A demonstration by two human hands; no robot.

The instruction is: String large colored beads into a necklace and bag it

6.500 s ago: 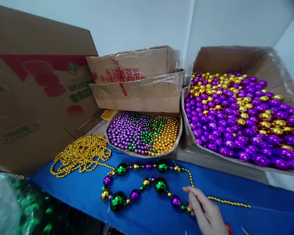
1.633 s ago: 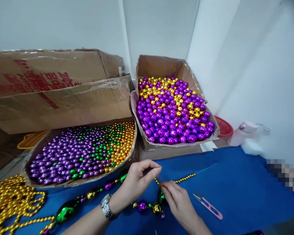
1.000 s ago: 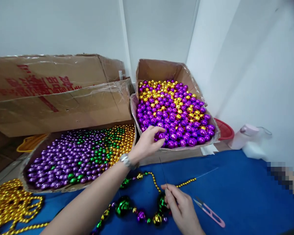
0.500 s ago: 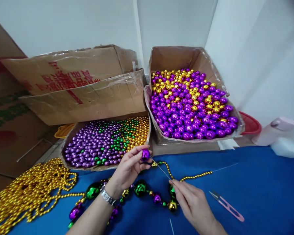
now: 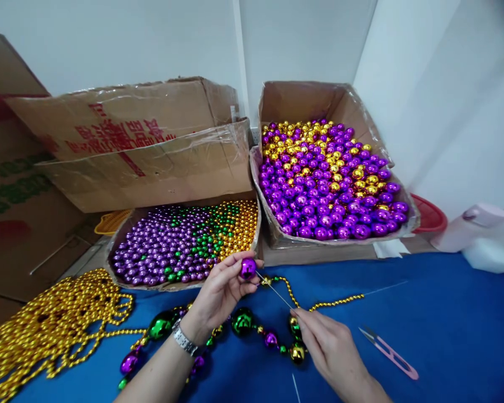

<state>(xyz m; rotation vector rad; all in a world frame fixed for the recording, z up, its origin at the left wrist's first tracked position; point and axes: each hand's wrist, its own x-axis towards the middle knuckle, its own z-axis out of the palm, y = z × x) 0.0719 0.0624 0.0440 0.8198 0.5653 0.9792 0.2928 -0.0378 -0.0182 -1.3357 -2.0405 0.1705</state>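
Note:
A shiny purple bead (image 5: 248, 269) is pinched between the fingers of my left hand (image 5: 222, 285), which wears a metal watch (image 5: 185, 338). My right hand (image 5: 331, 344) grips a thin, straight needle (image 5: 276, 292); its far end meets the bead's right side, and whether it has entered the hole I cannot tell. Beneath both hands lies a strand of mixed beads, with a large green bead (image 5: 242, 321), a purple bead (image 5: 270, 340) and a gold bead (image 5: 297, 353). A chain of small gold beads (image 5: 336, 302) ends in thin thread to the right.
One box (image 5: 258, 229) holds small purple, green and gold beads; another box (image 5: 273, 221) holds larger purple and gold ones. Gold bead strands (image 5: 67, 324) are heaped at left. Pink thread snips (image 5: 390, 355) lie on the blue cloth (image 5: 445, 313). A red basin (image 5: 430, 212) stands behind.
Both hands keep nearly the same pose, the needle still against the purple bead. The whole view has shifted very slightly.

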